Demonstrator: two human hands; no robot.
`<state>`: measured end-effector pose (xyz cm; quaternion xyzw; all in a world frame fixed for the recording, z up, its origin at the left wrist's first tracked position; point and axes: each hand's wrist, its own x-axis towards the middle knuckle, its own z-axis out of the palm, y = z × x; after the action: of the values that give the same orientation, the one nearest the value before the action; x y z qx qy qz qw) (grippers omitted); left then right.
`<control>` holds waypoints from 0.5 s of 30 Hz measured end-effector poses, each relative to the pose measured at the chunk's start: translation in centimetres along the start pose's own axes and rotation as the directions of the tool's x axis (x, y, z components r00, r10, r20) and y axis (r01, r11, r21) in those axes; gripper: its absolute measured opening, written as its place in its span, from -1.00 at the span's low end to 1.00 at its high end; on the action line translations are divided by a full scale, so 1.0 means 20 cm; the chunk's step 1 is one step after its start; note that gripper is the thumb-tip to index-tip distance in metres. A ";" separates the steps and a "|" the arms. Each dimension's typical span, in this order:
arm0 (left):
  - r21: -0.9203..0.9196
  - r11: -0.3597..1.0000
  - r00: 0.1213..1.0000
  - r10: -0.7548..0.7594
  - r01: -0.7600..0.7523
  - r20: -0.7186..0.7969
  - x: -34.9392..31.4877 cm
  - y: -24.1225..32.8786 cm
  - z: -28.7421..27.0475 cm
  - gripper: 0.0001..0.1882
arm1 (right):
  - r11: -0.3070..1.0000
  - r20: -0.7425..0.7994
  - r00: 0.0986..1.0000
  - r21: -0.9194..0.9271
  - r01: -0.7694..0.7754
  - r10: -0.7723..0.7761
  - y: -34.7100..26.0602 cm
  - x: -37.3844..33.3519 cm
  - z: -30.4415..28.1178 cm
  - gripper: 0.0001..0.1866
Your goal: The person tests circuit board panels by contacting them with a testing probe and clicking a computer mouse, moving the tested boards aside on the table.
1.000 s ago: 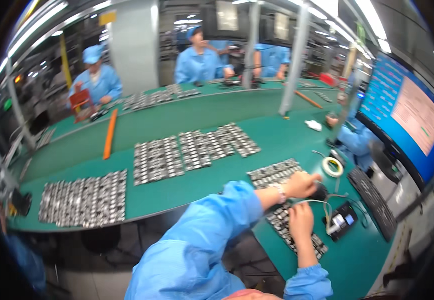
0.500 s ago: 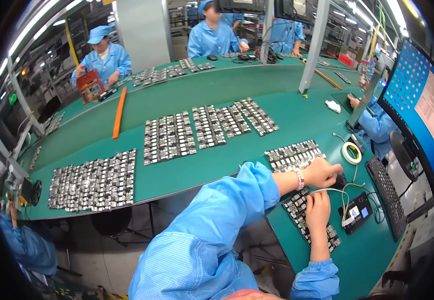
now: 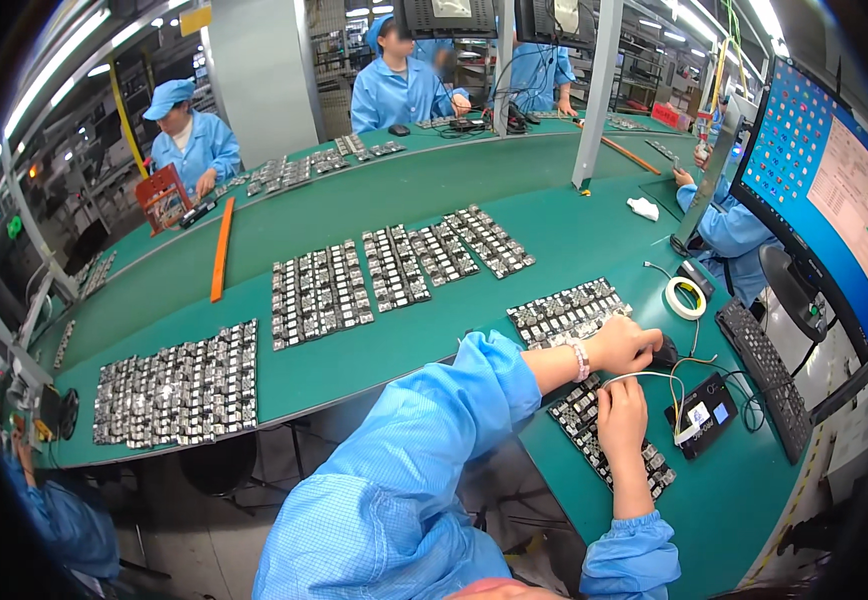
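Observation:
My left hand [image 3: 622, 345], with a bead bracelet at its wrist, is curled over the edge of a panel of small circuit boards [image 3: 572, 310]. What its fingers hold, if anything, is hidden, and a black rounded object [image 3: 666, 352] lies beside its fingertips. Just nearer, my right hand [image 3: 622, 412] is closed at the fingertips on a thin white cable [image 3: 654, 374]. That cable curves right and down to a flat black box [image 3: 702, 415] with a small lit display. Under my right hand lies a second group of boards [image 3: 584, 425].
A tape roll [image 3: 685, 298], a keyboard [image 3: 762, 365] and a monitor [image 3: 819, 190] stand to the right. Several rows of circuit boards [image 3: 320, 292] cover the green table, another block [image 3: 176, 385] lying at left. An orange strip [image 3: 222, 250] lies beyond. Co-workers in blue sit across.
The whole view has shifted slightly, so the table and monitor appear a little farther left. Both my hands keep nearly the same pose over the boards.

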<state>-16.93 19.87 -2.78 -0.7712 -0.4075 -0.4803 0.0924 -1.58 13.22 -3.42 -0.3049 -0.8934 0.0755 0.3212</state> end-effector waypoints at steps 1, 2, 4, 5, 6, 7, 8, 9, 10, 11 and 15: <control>0.019 1.000 1.000 0.000 0.000 0.005 0.00 0.00 0.00 -0.88 | 1.000 -0.002 1.000 0.001 -0.001 0.001 0.00 0.00 0.00 -0.89; 0.019 1.000 1.000 0.001 -0.001 0.006 0.00 0.00 0.01 -0.88 | 1.000 -0.006 1.000 -0.005 0.005 -0.005 0.00 0.00 0.00 -0.88; -0.002 1.000 1.000 0.013 -0.013 -0.003 0.00 -0.01 0.01 -0.88 | 1.000 -0.013 1.000 -0.013 0.009 -0.009 0.00 0.00 0.00 -0.88; -0.004 1.000 1.000 0.016 -0.016 -0.003 0.00 -0.01 0.01 -0.88 | 1.000 -0.009 1.000 -0.009 0.005 -0.006 0.00 0.00 0.00 -0.89; -0.007 1.000 1.000 0.020 -0.020 -0.020 0.00 -0.01 0.01 -0.89 | 1.000 -0.005 1.000 -0.007 0.002 -0.002 0.00 0.00 0.00 -0.89; -0.020 0.999 0.999 0.030 -0.031 -0.035 0.01 -0.01 0.01 -0.89 | 1.000 -0.011 1.000 -0.017 -0.006 0.006 0.00 0.00 -0.01 -0.89; -0.011 1.000 1.000 0.021 -0.021 -0.021 0.01 0.00 0.00 -0.89 | 1.000 -0.026 1.000 0.006 0.006 -0.006 0.00 0.01 -0.01 -0.89; -0.007 1.000 1.000 0.012 -0.012 -0.010 0.00 0.00 -0.01 -0.89 | 0.999 -0.041 0.999 0.027 0.019 -0.018 -0.01 0.01 -0.01 -0.89; 0.012 1.000 1.000 0.010 -0.010 0.001 0.00 0.00 -0.01 -0.89 | 0.999 -0.048 0.999 0.024 0.027 -0.026 -0.01 0.01 -0.01 -0.90; 0.031 0.999 1.000 0.005 -0.006 0.012 0.00 0.01 -0.02 -0.89 | 0.999 -0.051 0.998 0.020 0.026 -0.025 -0.01 0.00 0.00 -0.90; -0.014 0.999 1.000 0.028 -0.028 -0.007 0.00 0.01 -0.03 -0.90 | 1.000 -0.038 0.999 -0.008 0.023 -0.024 -0.01 -0.01 0.01 -0.89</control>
<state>-17.25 19.41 -2.48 -0.7759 -0.3927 -0.4844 0.0949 -1.75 13.07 -3.67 -0.2969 -0.8910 0.0627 0.3378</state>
